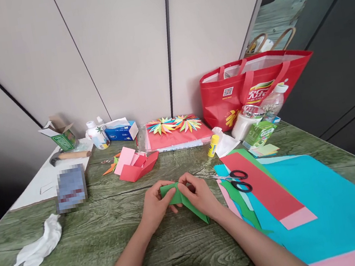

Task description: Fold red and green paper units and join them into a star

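Green and folded into a narrow pointed shape, the paper strip [194, 209] sits low at the near middle of the table [114, 242], between both hands. Whether its underside rests on the wood-grain surface cannot be told.

The left hand [157, 206] pinches the strip's left end, thumb on top and fingers curled beneath. The right hand [202, 194] is closed on the upper middle, with thumb and fingertips pressed together on a fold. The two hands almost touch there. The strip's pointed tail runs out toward the near right, under the right wrist.

It looks like thin craft paper: very light, limp where single and stiffer where doubled, quick to take a crease and easy to tear or crumple. It is probably best held at the doubled edges near a fold with a light fingertip pinch, not by the loose tail.

Just right of the hands lie black-handled scissors [239, 180] on a red sheet [263, 187], which overlaps a large blue sheet [326, 199]. Farther off are red and pink folded pieces [137, 166], a glue stick [213, 145] and multicoloured paper stars [174, 124]. A red bag [250, 83] stands at the far right, and a crumpled tissue [40, 247] lies at the near left.
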### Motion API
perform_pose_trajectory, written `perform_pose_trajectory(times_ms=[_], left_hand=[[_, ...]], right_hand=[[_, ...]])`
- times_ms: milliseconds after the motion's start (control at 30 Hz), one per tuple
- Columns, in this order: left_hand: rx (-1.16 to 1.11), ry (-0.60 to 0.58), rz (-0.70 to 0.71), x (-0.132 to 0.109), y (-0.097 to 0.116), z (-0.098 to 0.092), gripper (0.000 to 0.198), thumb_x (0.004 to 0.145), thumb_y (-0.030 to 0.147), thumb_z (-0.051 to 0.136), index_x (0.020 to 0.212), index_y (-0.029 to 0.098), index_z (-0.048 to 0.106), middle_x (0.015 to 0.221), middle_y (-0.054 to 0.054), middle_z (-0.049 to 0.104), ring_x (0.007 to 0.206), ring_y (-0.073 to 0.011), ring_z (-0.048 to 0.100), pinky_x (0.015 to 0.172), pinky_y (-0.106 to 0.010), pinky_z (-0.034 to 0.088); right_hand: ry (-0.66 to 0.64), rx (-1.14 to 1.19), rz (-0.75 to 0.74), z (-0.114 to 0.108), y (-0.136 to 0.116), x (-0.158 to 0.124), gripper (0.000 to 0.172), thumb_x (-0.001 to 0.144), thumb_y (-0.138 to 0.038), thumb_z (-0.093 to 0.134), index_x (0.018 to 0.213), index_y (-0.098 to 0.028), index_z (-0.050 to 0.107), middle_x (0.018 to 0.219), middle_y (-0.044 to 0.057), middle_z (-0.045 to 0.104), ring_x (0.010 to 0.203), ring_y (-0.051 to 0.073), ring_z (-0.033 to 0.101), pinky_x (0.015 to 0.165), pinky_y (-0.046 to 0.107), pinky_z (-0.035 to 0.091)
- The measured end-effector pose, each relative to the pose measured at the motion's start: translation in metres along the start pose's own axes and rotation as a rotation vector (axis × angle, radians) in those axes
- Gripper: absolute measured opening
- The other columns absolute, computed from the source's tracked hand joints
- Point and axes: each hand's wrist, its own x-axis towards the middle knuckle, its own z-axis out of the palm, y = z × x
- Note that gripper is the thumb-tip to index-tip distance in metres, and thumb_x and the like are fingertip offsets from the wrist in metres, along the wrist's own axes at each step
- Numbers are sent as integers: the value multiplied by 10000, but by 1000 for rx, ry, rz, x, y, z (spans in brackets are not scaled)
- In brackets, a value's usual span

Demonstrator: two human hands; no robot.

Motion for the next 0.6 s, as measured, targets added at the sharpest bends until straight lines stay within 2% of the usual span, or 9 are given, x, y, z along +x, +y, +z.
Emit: perform_pose_trajectory(times_ms=[133, 233, 333, 433, 500, 600], left_hand=[[208, 74, 176, -5, -8, -1, 190, 705, 305, 620, 850, 202, 686, 719, -42, 631, 511, -139, 571, 399, -234, 465], [301, 66, 265, -7, -9, -3, 215, 692, 285, 633, 887, 236, 710, 848, -70, 651, 586, -142, 575, 460, -228, 471], [174, 33, 124, -3, -2, -4, 270, 699, 403, 622, 857, 203, 710, 820, -61, 658, 528, -140, 569, 471, -261, 488], [-117, -6, -92, 1, 7, -4, 400, 736, 510, 548, 772, 139, 693, 769, -69, 653, 556, -155, 584, 516, -304, 521], [-266, -43, -187, 2, 8, -6, 343, 723, 470, 596, 724, 135, 667, 748, -53, 638, 626, -158, 583, 570, -322, 539], [-371, -113, -271, 2, 5, -11, 203, 672, 351, 697, 713, 162, 635, 723, -10, 611, 670, -137, 568, 655, -351, 543]], right_hand=[[60, -65, 4, 4, 4, 0, 138, 814, -276, 441, 703, -199, 468, 617, -30, 501, 501, 101, 476, 456, 200, 346], [95, -113, 3, 6, 7, -1, 148, 816, -264, 431, 688, -198, 464, 610, -31, 495, 505, 102, 466, 467, 202, 341], [108, -186, -58, 5, 8, -2, 143, 832, -267, 421, 723, -195, 480, 625, -28, 504, 524, 106, 469, 489, 207, 334], [117, -264, -128, 4, 8, -3, 145, 843, -271, 413, 759, -191, 500, 650, -16, 528, 555, 114, 481, 518, 214, 335], [112, -300, -162, 4, 8, -3, 144, 846, -261, 407, 769, -190, 505, 672, -6, 546, 578, 119, 495, 537, 218, 340], [97, -368, -185, 4, 7, -5, 125, 847, -248, 405, 792, -190, 502, 677, 0, 561, 576, 125, 505, 531, 223, 331]])
